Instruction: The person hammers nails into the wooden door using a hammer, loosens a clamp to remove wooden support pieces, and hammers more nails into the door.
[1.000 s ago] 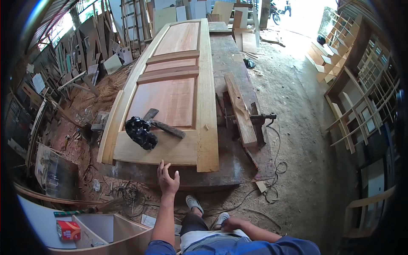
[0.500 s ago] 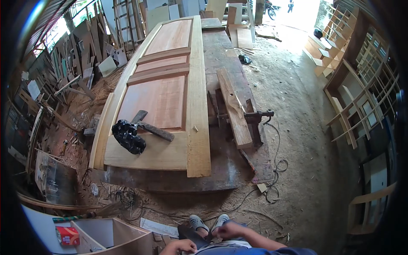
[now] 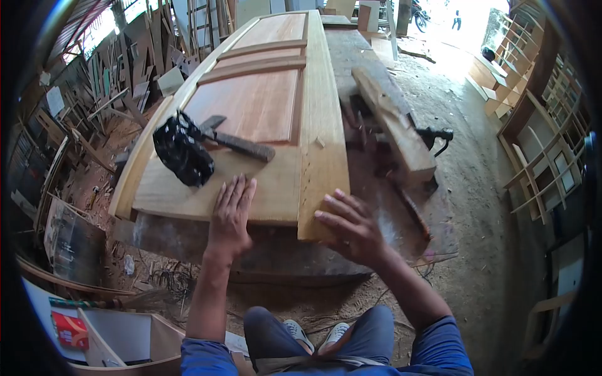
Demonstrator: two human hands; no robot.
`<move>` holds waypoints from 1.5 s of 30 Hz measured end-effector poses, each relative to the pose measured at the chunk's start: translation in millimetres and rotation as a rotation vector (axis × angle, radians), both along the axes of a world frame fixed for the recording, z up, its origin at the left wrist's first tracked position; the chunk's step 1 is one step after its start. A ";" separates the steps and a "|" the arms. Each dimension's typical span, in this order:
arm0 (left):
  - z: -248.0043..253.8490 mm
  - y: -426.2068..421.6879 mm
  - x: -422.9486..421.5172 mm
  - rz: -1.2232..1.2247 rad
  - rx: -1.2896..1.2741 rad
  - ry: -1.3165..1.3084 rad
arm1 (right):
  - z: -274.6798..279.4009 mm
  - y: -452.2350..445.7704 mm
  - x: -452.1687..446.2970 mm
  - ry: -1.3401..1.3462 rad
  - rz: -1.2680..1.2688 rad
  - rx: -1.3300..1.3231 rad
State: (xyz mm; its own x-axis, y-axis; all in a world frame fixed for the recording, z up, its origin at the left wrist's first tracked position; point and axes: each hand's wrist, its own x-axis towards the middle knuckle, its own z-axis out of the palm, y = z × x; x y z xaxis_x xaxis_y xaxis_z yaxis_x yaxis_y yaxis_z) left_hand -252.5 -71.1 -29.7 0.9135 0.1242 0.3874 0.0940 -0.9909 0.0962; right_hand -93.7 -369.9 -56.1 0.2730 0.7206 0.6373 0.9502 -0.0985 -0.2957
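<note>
A wooden panel door (image 3: 321, 125) lies flat on a workbench, its near end toward me. My left hand (image 3: 232, 213) rests on the door's bottom rail, fingers stretched out flat. At the near right corner, my right hand (image 3: 352, 225) lies over the edge of the long side piece with its fingers apart. Beyond my left hand, a crumpled black plastic bag (image 3: 183, 150) sits on the door. A hammer (image 3: 244, 146) lies beside the bag, its handle pointing right. Neither hand holds a loose object.
The workbench (image 3: 282, 254) extends past the door. On its right, a length of wood (image 3: 395, 125) sits at a metal vise (image 3: 434, 134). An open wooden cabinet (image 3: 135, 338) with a red packet (image 3: 70, 330) stands near left. Wood offcuts lean at far left; wooden frames (image 3: 545, 156) stand at right.
Both hands have come up from near my lap and forward onto the near end of the door. The camera view has moved closer to the bench; bag and hammer remain on the door.
</note>
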 end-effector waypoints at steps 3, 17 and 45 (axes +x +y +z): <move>-28.0 16.0 5.1 0.007 0.165 -0.108 | -4.0 -0.4 -8.9 -0.035 0.009 0.019; -65.3 20.2 -2.3 -0.024 0.185 -0.504 | -37.7 4.8 -12.4 -0.418 -0.167 0.112; -3.1 168.3 80.9 0.304 0.242 -0.377 | -43.7 5.5 -22.0 -0.500 -0.257 0.259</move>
